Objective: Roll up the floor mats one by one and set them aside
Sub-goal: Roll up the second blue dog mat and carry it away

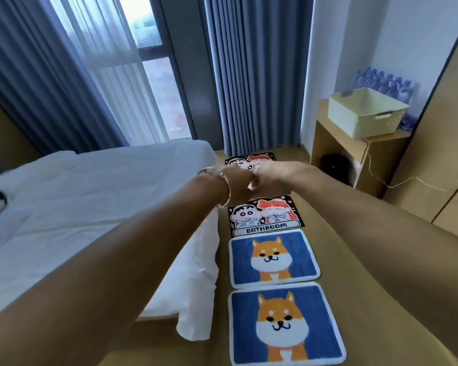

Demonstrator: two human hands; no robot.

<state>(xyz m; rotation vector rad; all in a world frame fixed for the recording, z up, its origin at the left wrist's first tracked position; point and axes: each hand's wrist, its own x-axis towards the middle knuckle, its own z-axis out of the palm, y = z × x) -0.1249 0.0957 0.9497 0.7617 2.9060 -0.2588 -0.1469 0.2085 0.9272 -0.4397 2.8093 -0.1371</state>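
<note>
Four floor mats lie flat in a row on the wooden floor beside the bed. Nearest is a blue dog mat [286, 323], then a second blue dog mat [273, 257]. Beyond them lies a black cartoon mat marked BATHROOM [265, 216], and a matching black cartoon mat [249, 160] lies farthest, by the curtain. Both my arms stretch forward in the air above the row. My left hand [238, 182], with a bracelet at the wrist, and my right hand [269, 175] are curled into fists that meet knuckle to knuckle. Neither holds anything and neither touches a mat.
A bed with white sheets [95, 207] fills the left, and its sheet corner hangs near the mats. Blue curtains [257, 75] and a window stand ahead. At right a wooden cabinet [336, 154] carries a cream basket [365, 112], with water bottles [386, 80] behind and a wardrobe [439, 154].
</note>
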